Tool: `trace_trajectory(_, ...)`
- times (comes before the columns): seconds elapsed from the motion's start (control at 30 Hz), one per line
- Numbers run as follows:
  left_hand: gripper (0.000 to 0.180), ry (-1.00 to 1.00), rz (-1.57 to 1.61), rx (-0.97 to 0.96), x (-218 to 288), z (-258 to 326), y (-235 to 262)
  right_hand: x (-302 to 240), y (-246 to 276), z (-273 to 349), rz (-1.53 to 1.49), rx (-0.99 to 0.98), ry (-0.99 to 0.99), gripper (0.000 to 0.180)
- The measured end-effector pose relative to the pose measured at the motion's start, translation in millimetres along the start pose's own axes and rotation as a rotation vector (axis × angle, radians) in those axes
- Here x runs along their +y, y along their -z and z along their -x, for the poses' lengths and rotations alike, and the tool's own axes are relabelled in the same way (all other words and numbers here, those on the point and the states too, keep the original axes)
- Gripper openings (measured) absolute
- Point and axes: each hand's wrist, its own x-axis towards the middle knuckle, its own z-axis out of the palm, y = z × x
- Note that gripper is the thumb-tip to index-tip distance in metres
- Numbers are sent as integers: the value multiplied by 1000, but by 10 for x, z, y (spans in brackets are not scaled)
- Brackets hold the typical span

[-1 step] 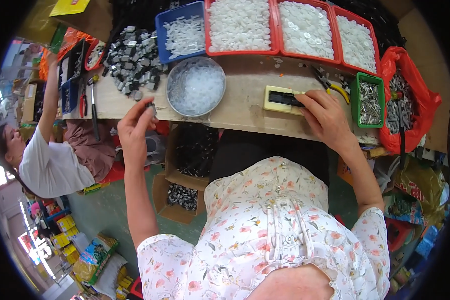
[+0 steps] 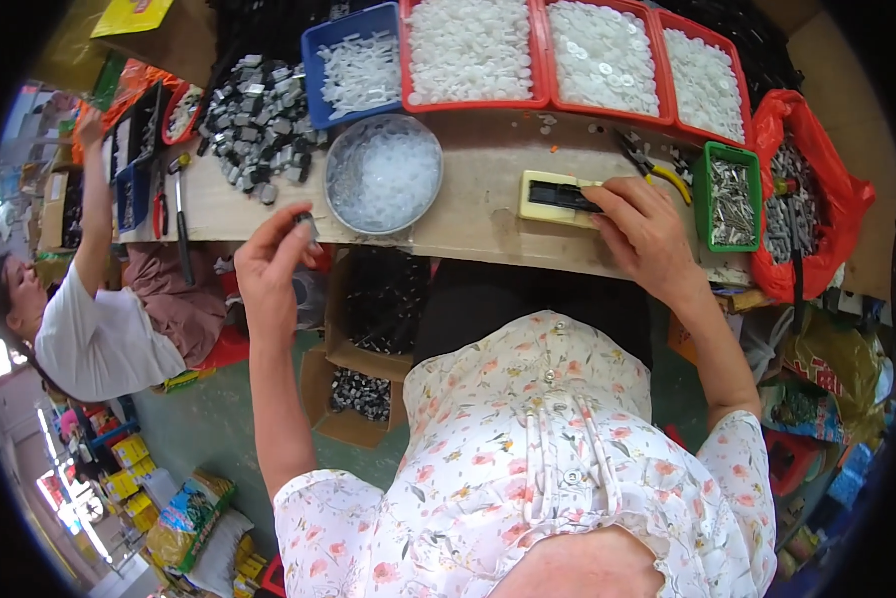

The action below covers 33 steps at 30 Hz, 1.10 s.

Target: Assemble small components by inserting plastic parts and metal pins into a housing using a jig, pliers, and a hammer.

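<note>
While left fingers (image 2: 275, 228) pinch a grey piece (image 2: 307, 224), right fingers (image 2: 619, 211) hold a black part (image 2: 560, 194) — long axis running left-right

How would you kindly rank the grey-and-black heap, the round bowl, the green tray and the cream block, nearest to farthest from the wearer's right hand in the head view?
1. Cream block: at the right hand, on its left.
2. Green tray: to its right.
3. Round bowl: farther left.
4. Grey-and-black heap: left, beyond the bowl.
</note>
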Motion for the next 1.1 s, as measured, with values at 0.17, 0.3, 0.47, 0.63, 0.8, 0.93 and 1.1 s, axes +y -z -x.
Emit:
trace_trajectory(0.17, 18, 211, 290, -185, 33, 274, -697, -470, -19, -189, -80, 211, 120, 43)
trace_trajectory(0.3, 19, 312, 561, -298, -23, 333, -1322, -693, -151, -243, -59, 209, 143, 44)
trace_trajectory(0.47, 23, 288, 658, -337, -16, 351, -1675, -615, -172, -202, -58, 207, 46, 41)
trace_trajectory(0.63, 23, 290, 577, -370, -42, 298, -1687, -411, -220, -212, -130, 211, -48, 35)
trace_trajectory(0.8, 22, 188, 467, -277, -27, 260, -1713, -195, -228, -314, -128, 128, -119, 26)
trace_trajectory(0.93, 20, -225, -28, -178, -57, 211, -1743, -100, -224, -361, -60, 60, -100, 23)
trace_trajectory(1.1, 21, -506, -236, -124, -170, 182, -1834, -87, -231, -436, 8, -78, -100, 24)
